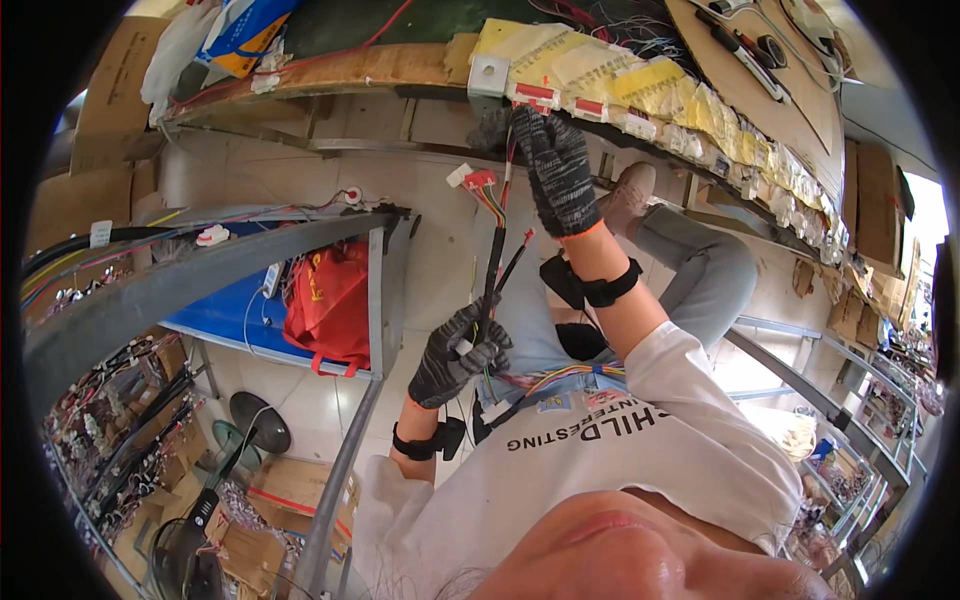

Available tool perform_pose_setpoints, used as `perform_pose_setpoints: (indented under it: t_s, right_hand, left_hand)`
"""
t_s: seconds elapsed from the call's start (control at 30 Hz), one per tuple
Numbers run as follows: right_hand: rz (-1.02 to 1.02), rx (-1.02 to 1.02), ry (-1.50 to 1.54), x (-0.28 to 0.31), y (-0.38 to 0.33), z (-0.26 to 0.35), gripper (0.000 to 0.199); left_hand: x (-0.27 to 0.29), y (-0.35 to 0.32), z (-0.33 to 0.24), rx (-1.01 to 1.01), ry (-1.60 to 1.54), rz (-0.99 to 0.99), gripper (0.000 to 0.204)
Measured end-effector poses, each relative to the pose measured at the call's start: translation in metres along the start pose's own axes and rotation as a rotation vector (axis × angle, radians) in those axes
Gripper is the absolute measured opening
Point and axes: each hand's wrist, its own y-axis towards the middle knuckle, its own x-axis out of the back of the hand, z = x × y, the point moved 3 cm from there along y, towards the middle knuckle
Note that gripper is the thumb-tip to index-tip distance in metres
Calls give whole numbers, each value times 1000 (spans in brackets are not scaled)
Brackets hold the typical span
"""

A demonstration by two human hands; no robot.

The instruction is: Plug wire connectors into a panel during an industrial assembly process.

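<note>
wire harness (pixel 494 262), black-sleeved, blocky red connector (pixel 480 179)

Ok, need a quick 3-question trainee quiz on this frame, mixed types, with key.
1. Multiple choice: what does the left hand grip?
A) a black cable
B) a marker pen
C) a pair of scissors

2. True or false: the right hand is bare.

3. Short answer: which hand is nearer the row of plugs along the edge of the workbench?

Key:
1. A
2. False; it wears a dark grey glove.
3. The right hand; its fingertips are up at the plugs, while the left hand is lower, near the lap.
</note>
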Motion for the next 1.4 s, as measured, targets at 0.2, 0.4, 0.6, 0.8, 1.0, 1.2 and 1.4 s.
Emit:
perform_pose_setpoints:
  t_s: [0.2, 0.4, 0.6, 0.8, 1.0, 1.2, 1.4]
  right_hand:
    - [210, 24, -256, 33, -8, 61, 17]
    - [36, -58, 94, 31, -25, 51, 11]
    - [-159, -342, 391, 32, -28, 32, 14]
    - [-325, -550, 521, 38, -22, 19, 14]
    - [-343, -478, 290, 39, -19, 15, 15]
    - [-347, -569, 342, 41, -16, 11, 11]
    - [-97, -66, -370, 56, -15, 59, 19]
  left_hand:
    - [-6, 2, 23, -275, 496, -201, 50]
    - [-30, 19, 14, -492, 764, -333, 47]
    - [-49, 49, 15, -724, 972, -402, 41]
    - [-54, 63, 14, -810, 1024, -456, 37]
    - [-55, 68, 14, -802, 1029, -486, 36]
    - [-57, 72, 14, -793, 1001, -486, 36]
    - [-64, 64, 6, -712, 1038, -488, 40]
